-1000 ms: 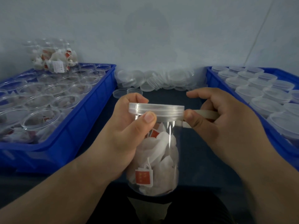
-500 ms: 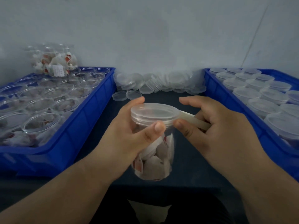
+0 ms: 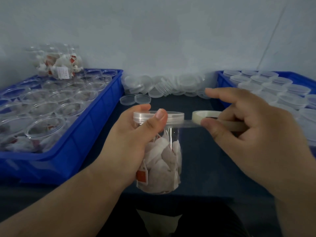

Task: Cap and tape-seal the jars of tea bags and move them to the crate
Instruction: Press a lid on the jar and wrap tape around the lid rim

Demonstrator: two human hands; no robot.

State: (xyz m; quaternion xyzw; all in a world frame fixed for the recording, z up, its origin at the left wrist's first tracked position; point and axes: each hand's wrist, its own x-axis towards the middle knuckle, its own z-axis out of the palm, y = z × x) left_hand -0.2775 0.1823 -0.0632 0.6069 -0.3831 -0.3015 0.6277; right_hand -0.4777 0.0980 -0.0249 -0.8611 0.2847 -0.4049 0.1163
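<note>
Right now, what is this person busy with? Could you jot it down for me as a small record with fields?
Left hand: grips the jar of tea bags, thumb on its lid
Right hand: holds the tape roll
Tape strip: stretched from the roll to the lid's edge
Left crate: open jars of tea bags
Right crate: capped jars
Loose lids: piled by the wall between the crates
Stage: jar capped, sealing under way

On my remote feed, a bare, pale grey-blue wall [image 3: 171,31] fills the frame from 10 to 2 o'clock, with a thin corner seam [image 3: 273,36] slanting down at 1 o'clock. Below, a dark tabletop [image 3: 196,151] runs toward 6 o'clock in dim, even light.
</note>
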